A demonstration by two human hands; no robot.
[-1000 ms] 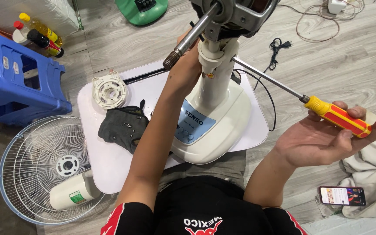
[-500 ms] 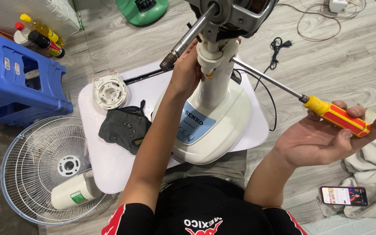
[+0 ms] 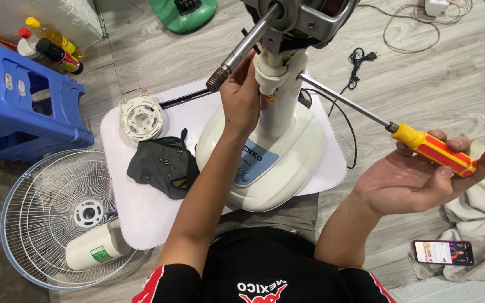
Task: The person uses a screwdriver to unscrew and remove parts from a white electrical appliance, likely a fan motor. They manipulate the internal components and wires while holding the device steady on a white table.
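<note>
Gripping fan neck w/ left hand; right hand holds screwdriver loosely, tip reaching fan neck.

The fan motor is cut off by the top edge. The left hand hides the neck joint; the screwdriver tip is hidden behind the neck.
</note>
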